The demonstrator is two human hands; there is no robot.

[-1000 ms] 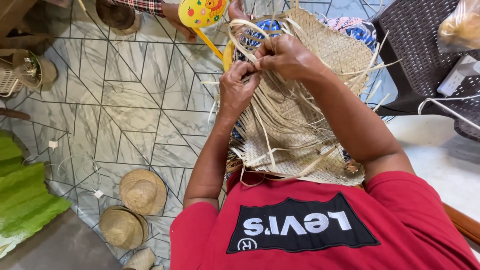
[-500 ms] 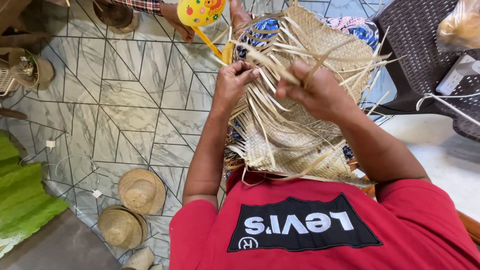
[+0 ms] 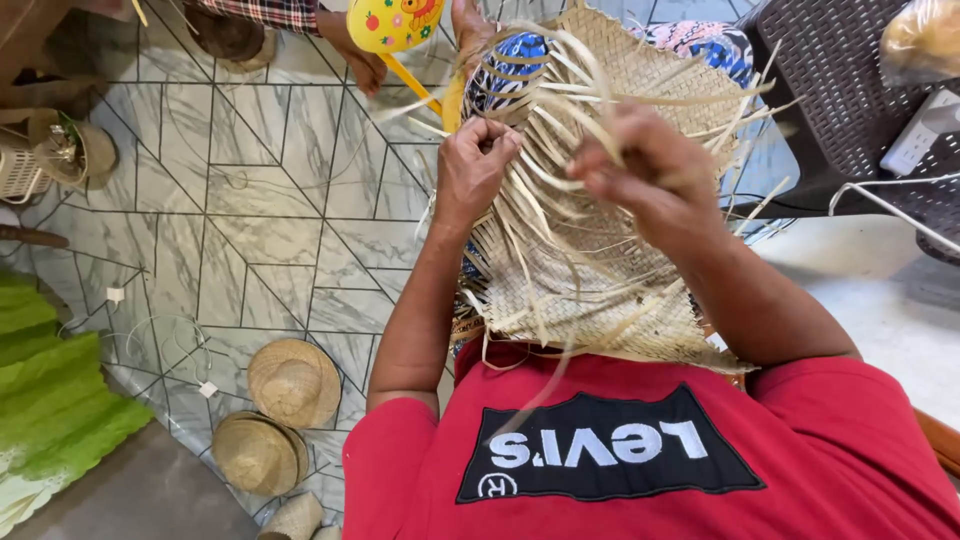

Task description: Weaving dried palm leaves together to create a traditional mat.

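A half-woven straw mat with many loose pale strips lies across my lap, its far edge raised toward the top of the view. My left hand is closed on a bunch of loose strips at the mat's left edge. My right hand, blurred by motion, pinches several strips and pulls them up over the middle of the mat. A blue and white patterned cloth shows behind the strips.
Two woven straw hats lie on the marble tile floor at lower left. Green fabric sits at far left. Another person's hand holds a yellow fan at the top. A dark wicker chair stands right.
My right hand has drawn back toward me and risen, lifting strips over the mat. My left hand stays gripping strips at the left edge. The view has tilted slightly.
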